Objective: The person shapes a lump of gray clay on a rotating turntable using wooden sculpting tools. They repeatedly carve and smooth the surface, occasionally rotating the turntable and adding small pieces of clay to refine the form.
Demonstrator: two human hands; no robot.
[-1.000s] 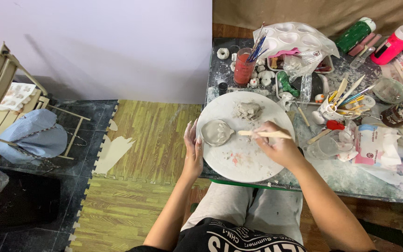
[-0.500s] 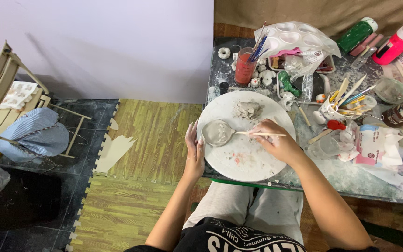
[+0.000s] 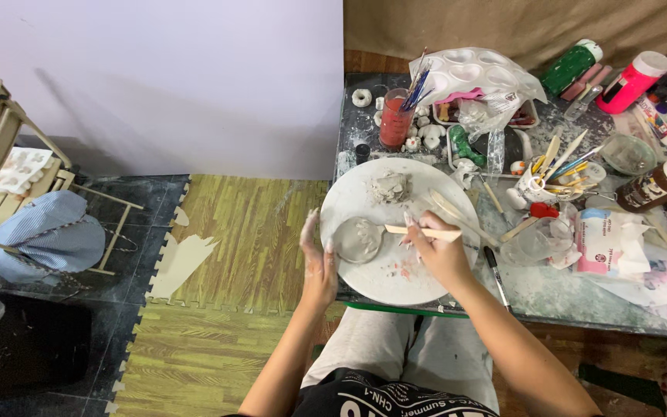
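A round white board (image 3: pixel 395 274) lies on the table's near left corner. On it sits a small flat grey clay dish (image 3: pixel 358 239) and, further back, a lump of grey clay (image 3: pixel 390 187). My right hand (image 3: pixel 438 251) grips a pale wooden modelling stick (image 3: pixel 418 230) that lies level, its tip at the clay dish. My left hand (image 3: pixel 318 262), smeared with clay, rests against the board's left edge beside the dish. A second wooden tool (image 3: pixel 449 210) lies on the board behind my right hand.
The table holds a red cup of brushes (image 3: pixel 395 122), a plastic paint palette (image 3: pixel 476 77), a jar of tools (image 3: pixel 538 181), paint bottles (image 3: pixel 631 81), a black pen (image 3: pixel 494 274) and a wipes pack (image 3: pixel 607 243). A wooden chair with blue cloth (image 3: pixel 36 228) stands left on the floor.
My right hand has shifted slightly left and the stick has moved toward the clay dish. My left hand stays at the board's edge.
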